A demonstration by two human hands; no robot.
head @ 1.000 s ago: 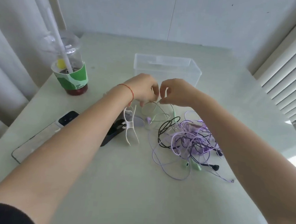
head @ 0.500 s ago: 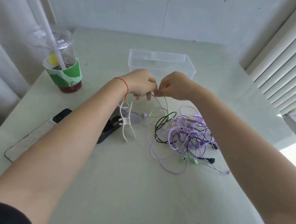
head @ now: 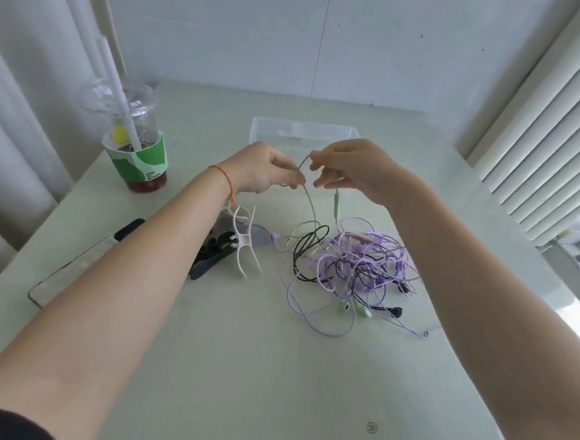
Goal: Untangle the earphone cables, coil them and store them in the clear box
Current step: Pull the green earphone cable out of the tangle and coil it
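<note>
A tangle of purple, black and green earphone cables [head: 357, 265] lies on the pale table, right of centre. A thin green cable [head: 311, 207] rises from the heap to my hands. My left hand [head: 268, 170] and my right hand [head: 350, 167] both pinch this green cable above the table, fingertips a short gap apart. The green cable's inline remote [head: 336, 202] dangles under my right hand. Two green earbuds [head: 354, 308] lie at the heap's near edge. The clear box [head: 301, 131] stands just behind my hands; nothing shows inside it.
A white cable winder [head: 242, 244] and a black one [head: 210, 259] lie left of the heap. A phone [head: 79, 267] lies at the left. A drink cup with straw [head: 135, 147] stands at the back left. White blinds [head: 545, 134] line the right side.
Both hands have lifted with the green cable and drawn slightly apart, so more of it hangs free above the heap. The camera has tilted up a little.
</note>
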